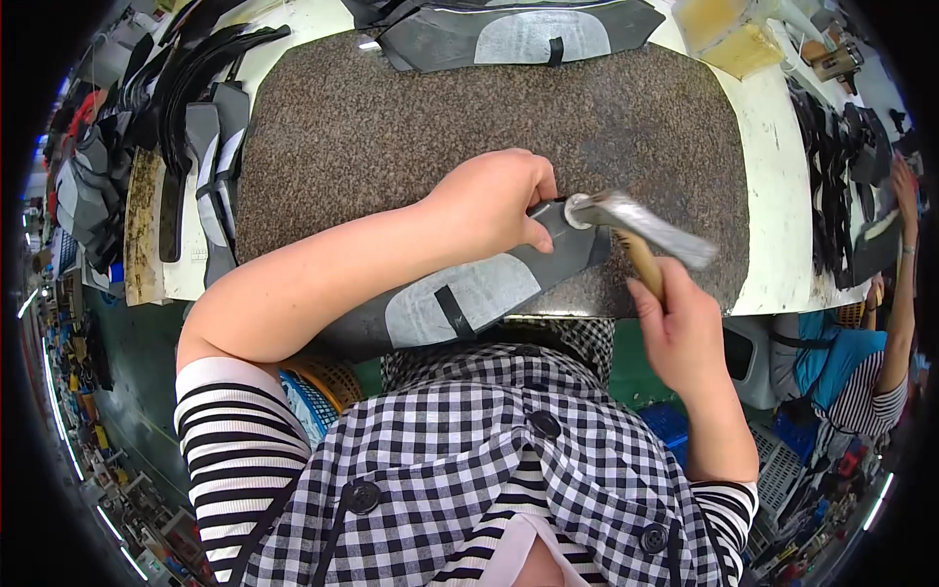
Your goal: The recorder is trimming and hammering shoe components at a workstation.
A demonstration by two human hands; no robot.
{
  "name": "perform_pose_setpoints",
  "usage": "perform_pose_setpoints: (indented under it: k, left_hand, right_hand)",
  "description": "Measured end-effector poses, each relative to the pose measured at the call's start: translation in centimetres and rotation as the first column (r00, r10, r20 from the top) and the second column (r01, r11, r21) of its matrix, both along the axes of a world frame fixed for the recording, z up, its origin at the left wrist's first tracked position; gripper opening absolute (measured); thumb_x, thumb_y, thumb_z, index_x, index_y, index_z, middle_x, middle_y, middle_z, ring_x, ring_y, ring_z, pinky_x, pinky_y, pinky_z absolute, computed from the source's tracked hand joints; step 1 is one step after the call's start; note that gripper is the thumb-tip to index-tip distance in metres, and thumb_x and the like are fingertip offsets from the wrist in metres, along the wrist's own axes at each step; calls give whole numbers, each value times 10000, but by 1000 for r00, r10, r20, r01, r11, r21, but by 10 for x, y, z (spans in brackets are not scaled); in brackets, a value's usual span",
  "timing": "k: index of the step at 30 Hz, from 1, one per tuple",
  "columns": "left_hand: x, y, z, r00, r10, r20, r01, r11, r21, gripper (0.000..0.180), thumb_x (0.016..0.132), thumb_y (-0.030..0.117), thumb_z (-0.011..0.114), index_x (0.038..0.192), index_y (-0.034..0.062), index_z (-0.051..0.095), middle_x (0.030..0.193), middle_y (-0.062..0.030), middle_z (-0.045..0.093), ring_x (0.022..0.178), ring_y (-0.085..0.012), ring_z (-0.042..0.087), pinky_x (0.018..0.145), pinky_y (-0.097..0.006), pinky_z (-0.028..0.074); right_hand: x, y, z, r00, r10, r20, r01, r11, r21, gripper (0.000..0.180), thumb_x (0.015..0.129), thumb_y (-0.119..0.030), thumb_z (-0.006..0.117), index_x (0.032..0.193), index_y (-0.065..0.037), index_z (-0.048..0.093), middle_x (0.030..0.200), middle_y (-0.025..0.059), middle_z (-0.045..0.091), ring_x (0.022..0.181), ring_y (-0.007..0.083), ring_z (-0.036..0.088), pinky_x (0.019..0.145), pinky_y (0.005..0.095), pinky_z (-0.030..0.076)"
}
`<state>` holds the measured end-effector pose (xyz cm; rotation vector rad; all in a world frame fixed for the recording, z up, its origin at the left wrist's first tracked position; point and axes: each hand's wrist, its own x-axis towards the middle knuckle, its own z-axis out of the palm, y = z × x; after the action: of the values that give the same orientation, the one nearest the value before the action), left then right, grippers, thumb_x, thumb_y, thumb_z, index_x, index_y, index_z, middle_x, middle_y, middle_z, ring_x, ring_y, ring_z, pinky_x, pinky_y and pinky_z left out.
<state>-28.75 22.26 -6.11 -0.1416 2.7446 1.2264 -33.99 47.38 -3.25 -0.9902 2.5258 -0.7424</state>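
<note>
Under the left fingers (533,230), pressed flat and curled down, lies the far-right tip of a dark grey shoe-upper piece (460,293); the left hand (494,201) grips nothing but pins this piece onto the speckled stone slab (391,127). Just right of those fingertips the hammer (636,227) has its round metal face at the edge of the piece, its head blurred with motion. The right hand (675,328) is closed round the lower end of the wooden handle, fingers wrapped tight.

By my judgement the step in hand is hammering down the edge of the piece near its tip (a flattening of a fold or seam, it seems). The next blow calls for the left fingertips to stay clear of the hammer face, since they sit just beside it, and for the piece to be kept from sliding on the slab.

That piece is long and narrow: its long axis runs from the near left, where it overhangs the slab's near edge above the checked apron, up to the far right under the hammer. A pale rounded patch with a short black strip sits at its middle.

Farther out, a like piece (518,34) lies at the slab's far edge, dark cut parts (196,88) are heaped at far left on the white surface (773,196), and another person's arm (900,274) shows at the right.
</note>
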Motion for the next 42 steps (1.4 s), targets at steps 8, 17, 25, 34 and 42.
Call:
perform_pose_setpoints:
  k: [8, 17, 25, 34, 42]
  left_hand:
    - [6, 4, -9, 986, 54, -159, -69, 993, -91, 117, 791, 124, 715, 843, 23, 688, 801, -98, 633, 750, -229, 645, 687, -347, 518]
    - [7, -2, -9, 986, 145, -87, -140, 988, 67, 67, 767, 96, 690, 775, 30, 678, 785, -96, 615, 721, -251, 632, 658, -359, 514]
    - [19, -8, -21, 939, 42, -341, -51, 999, -19, 61, 769, 85, 698, 824, 60, 698, 791, -66, 602, 724, -255, 623, 646, -358, 517]
    - [16, -13, -22, 788, -380, -484, 114, 863, -492, 133, 723, 102, 720, 855, 97, 703, 788, -39, 588, 772, -237, 595, 665, -349, 511]
    - [36, 1, -21, 914, 69, -399, -150, 973, -177, 92, 750, 97, 731, 841, 90, 715, 767, -31, 595, 755, -206, 599, 646, -351, 505]
  right_hand:
    - [-6, -12, 12, 985, 138, -106, -122, 982, 143, 199, 910, -173, 586, 986, -33, 466, 817, 198, 622, 706, 416, 615, 596, 497, 479]
    - [-13, -24, 20, 952, 257, -166, -213, 946, 243, 182, 917, -153, 570, 987, -23, 465, 823, 205, 617, 735, 420, 613, 617, 496, 477]
    - [-14, -19, 17, 977, 196, -81, -174, 960, 220, 188, 919, -162, 570, 997, -22, 472, 833, 216, 616, 754, 433, 603, 619, 498, 465]
    - [-26, -35, 28, 967, 247, -59, -230, 950, 210, 184, 919, -178, 569, 921, -31, 458, 786, 226, 597, 752, 449, 584, 626, 508, 452]
    - [-27, -30, 23, 969, 247, -29, -236, 949, 209, 188, 924, -182, 568, 929, -31, 456, 786, 225, 600, 745, 446, 591, 627, 513, 452]
